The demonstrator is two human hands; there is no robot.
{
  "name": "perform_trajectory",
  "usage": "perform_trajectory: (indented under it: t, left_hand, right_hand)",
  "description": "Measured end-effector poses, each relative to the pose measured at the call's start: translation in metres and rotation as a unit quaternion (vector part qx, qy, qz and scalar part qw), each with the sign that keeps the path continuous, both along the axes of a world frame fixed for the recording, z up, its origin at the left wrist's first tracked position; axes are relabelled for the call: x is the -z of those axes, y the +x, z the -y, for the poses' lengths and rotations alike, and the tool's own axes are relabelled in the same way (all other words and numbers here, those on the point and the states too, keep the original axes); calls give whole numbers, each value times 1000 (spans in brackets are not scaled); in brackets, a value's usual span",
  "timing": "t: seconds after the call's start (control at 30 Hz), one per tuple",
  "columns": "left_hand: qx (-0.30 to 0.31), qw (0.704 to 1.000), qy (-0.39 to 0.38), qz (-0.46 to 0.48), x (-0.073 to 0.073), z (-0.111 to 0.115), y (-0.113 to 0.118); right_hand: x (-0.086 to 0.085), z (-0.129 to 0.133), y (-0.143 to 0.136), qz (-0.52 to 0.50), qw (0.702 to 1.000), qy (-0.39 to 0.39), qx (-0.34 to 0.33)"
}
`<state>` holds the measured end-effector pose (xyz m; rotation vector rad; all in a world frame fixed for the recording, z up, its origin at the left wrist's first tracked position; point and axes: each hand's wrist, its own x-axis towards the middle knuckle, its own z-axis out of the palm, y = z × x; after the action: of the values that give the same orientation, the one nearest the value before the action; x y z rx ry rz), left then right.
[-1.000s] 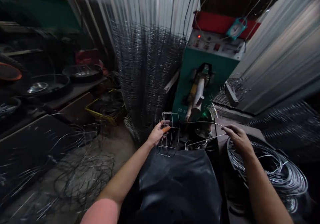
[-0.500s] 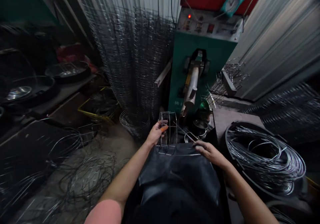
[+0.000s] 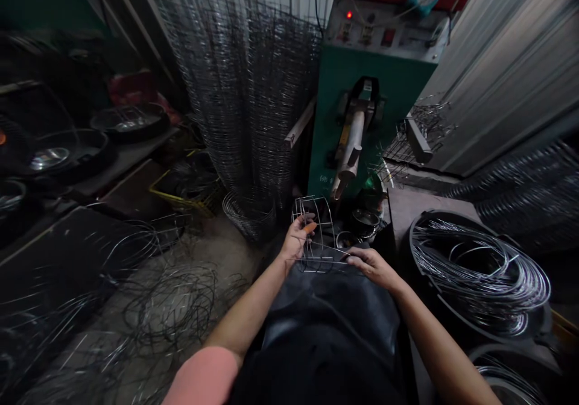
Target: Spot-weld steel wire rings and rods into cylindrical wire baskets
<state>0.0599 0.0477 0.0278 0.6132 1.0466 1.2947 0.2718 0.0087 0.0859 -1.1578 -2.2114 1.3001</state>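
A small wire frame (image 3: 322,219) of bent rods and hoops stands over my lap, just in front of the green machine. My left hand (image 3: 296,239) is closed on its near left side, with something orange at the fingers. My right hand (image 3: 368,266) pinches thin straight wire rods (image 3: 332,259), which reach leftward across the lower part of the frame. Below both hands a black apron (image 3: 330,308) covers my lap. Where the rods meet the frame is too fine to make out.
A green machine (image 3: 335,109) with a metal arm (image 3: 353,146) stands ahead. Tall stacks of wire baskets (image 3: 226,91) rise to its left. On the right sits a black tub (image 3: 420,266) of wire rings (image 3: 511,272). Loose wire (image 3: 172,296) and a yellow crate (image 3: 199,203) lie at left.
My right hand has brought the wire rods leftward and lower, across the wire frame. My left hand keeps its hold on the frame. The whole view has shifted slightly.
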Motion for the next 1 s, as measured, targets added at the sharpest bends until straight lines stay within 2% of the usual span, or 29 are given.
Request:
perform_trajectory:
  t: [0.13, 0.27, 0.37, 0.57, 0.73, 0.83, 0.9, 1.0]
  left_hand:
    - [-9, 999, -36, -5, 3, -2, -16]
    - [-41, 998, -39, 6, 1, -7, -27]
    - [-29, 999, -24, 20, -3, -2, -23]
    - [-24, 998, -46, 25, -6, 9, -12]
    - [-5, 1000, -17, -10, -3, 10, -6]
    - [18, 999, 9, -29, -7, 4, -11]
    - [24, 999, 28, -31, -11, -2, -19]
    - [30, 998, 50, -31, -17, -10, -31]
  right_hand:
    - [-2, 2, 4, 2, 1000, 4, -25]
    - [-4, 3, 11, 12, 1000, 4, 0]
    - [2, 0, 12, 18, 1000, 11, 6]
    - [11, -7, 2, 52, 996, 69, 24]
    - [5, -8, -26, 156, 976, 151, 17]
    - [-6, -20, -32, 153, 970, 189, 7]
    - [-15, -33, -24, 115, 969, 215, 30]
    - [-20, -57, 0, 49, 965, 229, 117]
